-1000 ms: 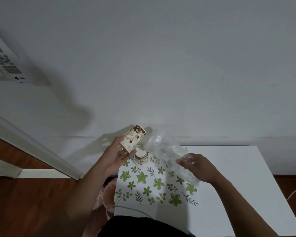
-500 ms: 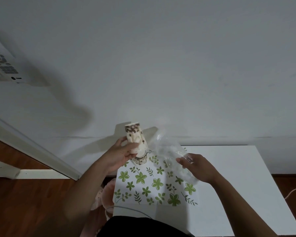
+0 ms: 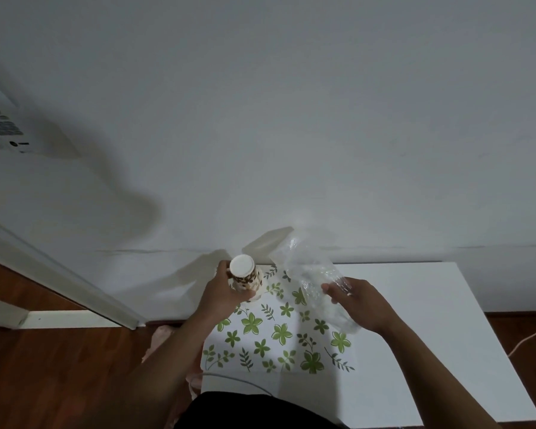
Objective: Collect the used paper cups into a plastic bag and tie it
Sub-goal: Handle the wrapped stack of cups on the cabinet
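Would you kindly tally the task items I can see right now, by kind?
Paper cups: 2, one upturned paper cup in the left hand and a second paper cup partly hidden behind it
Plastic bags: 1, the clear plastic bag held by the right hand
Floral mats: 1, the floral mat on the white table
Total: 4

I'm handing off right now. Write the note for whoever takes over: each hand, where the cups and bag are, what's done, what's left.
Left hand: closed on the paper cups, a bean-printed stack held upside down, white base up, over the far left of the leaf-print mat.
Right hand: grip on the clear plastic bag, which is raised above the white table; its far end points toward the wall.
Done: cups gathered in hand, bag in hand.
Left: no cup is visibly in the bag yet. Put the cups in, then tie the bag.
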Demonstrator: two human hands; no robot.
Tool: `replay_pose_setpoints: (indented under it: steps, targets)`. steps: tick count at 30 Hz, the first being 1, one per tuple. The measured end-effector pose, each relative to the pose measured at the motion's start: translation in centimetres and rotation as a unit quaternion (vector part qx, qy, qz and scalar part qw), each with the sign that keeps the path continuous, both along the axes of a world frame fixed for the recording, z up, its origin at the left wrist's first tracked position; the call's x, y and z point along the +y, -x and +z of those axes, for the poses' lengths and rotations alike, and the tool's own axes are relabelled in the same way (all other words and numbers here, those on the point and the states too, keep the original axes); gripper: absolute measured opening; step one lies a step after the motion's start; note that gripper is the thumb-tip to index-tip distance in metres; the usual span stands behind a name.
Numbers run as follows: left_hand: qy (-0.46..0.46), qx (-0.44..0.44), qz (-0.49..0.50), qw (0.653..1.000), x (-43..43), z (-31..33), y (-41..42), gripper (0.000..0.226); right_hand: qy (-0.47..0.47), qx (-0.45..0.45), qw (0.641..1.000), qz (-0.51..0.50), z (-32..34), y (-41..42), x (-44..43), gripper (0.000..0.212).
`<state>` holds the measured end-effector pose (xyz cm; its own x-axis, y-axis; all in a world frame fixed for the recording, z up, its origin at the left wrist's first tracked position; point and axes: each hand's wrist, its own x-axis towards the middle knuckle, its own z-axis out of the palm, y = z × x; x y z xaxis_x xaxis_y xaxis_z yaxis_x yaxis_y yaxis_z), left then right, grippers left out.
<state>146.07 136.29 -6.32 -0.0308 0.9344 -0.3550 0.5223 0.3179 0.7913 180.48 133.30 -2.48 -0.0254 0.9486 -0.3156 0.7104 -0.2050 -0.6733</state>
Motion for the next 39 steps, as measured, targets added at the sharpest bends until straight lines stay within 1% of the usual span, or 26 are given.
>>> replay_pose_setpoints:
  steps: [4,6,7,9,10,11,12,14,16,18,19,21,23,25,29,32,34,37,38,39]
  targets:
    - [0.021,0.028,-0.031,0.999,0.5,-0.9,-0.5,0.086,-0.006,0.01,1.0,-0.002,0.9,1.2,-0.2,0.044]
    - [0.043,0.022,-0.054,0.997,0.8,-0.7,-0.2,0.093,-0.013,0.017,1.0,0.003,1.4,1.7,-0.3,0.043]
    - [0.058,0.013,-0.068,0.996,1.0,-0.4,0.1,0.104,-0.016,0.02,1.0,0.004,1.7,1.9,-0.3,0.043]
    - [0.09,-0.001,-0.094,0.991,1.4,1.0,1.1,0.137,-0.025,0.028,0.999,0.001,2.2,2.2,-0.4,0.044]
    - [0.094,-0.003,-0.104,0.99,1.5,2.1,1.6,0.149,-0.027,0.035,0.999,-0.001,2.6,2.4,-0.5,0.043]
    - [0.086,-0.007,-0.11,0.99,1.6,3.0,2.2,0.152,-0.029,0.043,0.999,-0.002,2.9,2.7,-0.6,0.043]
    - [0.07,-0.011,-0.111,0.991,1.7,4.1,2.7,0.149,-0.03,0.052,0.998,-0.003,3.3,3.1,-0.6,0.043]
    - [0.021,-0.032,-0.086,0.996,1.3,6.1,3.7,0.131,-0.027,0.08,0.996,-0.012,4.5,4.1,-0.8,0.043]
    - [-0.031,-0.057,-0.044,0.997,0.7,7.8,4.2,0.106,-0.027,0.121,0.992,-0.015,5.7,5.4,-0.9,0.044]
    - [-0.064,-0.085,-0.013,0.994,0.0,9.0,4.6,0.08,-0.034,0.15,0.988,-0.007,6.8,7.3,-1.1,0.044]
    - [-0.066,-0.109,-0.006,0.992,-0.4,9.4,4.8,0.074,-0.035,0.16,0.986,0.001,7.2,8.3,-1.1,0.044]
    - [-0.055,-0.168,-0.002,0.984,-1.3,10.2,5.4,0.072,-0.026,0.186,0.982,0.021,7.8,11.1,-1.4,0.049]
    - [-0.039,-0.21,0.011,0.977,-2.2,10.8,5.8,0.068,-0.014,0.197,0.98,0.032,7.9,13.7,-1.6,0.055]
    - [-0.028,-0.234,0.043,0.971,-3.1,11.0,6.8,0.067,-0.005,0.192,0.981,0.042,8.0,16.3,-1.9,0.053]
    - [-0.004,-0.245,0.086,0.966,-5.3,10.5,10.8,0.069,0.035,0.199,0.976,0.075,7.8,22.0,-3.1,0.048]
    - [0.052,-0.241,0.08,0.966,-7.2,9.6,13.9,0.062,0.085,0.228,0.968,0.059,7.2,25.9,-3.9,0.033]
    - [0.092,-0.242,0.086,0.962,-8.3,8.2,16.0,0.065,0.122,0.23,0.965,0.022,6.1,28.3,-4.5,0.049]
    - [0.151,-0.234,0.144,0.95,-9.6,5.3,19.5,0.075,0.162,0.23,0.959,0.009,3.8,32.2,-5.3,0.071]
    - [0.161,-0.232,0.162,0.946,-10.0,4.2,20.3,0.076,0.176,0.239,0.955,0.006,3.2,33.3,-5.7,0.076]
    - [0.172,-0.236,0.181,0.939,-10.2,3.3,21.0,0.072,0.188,0.247,0.951,0.006,2.7,34.3,-5.9,0.076]
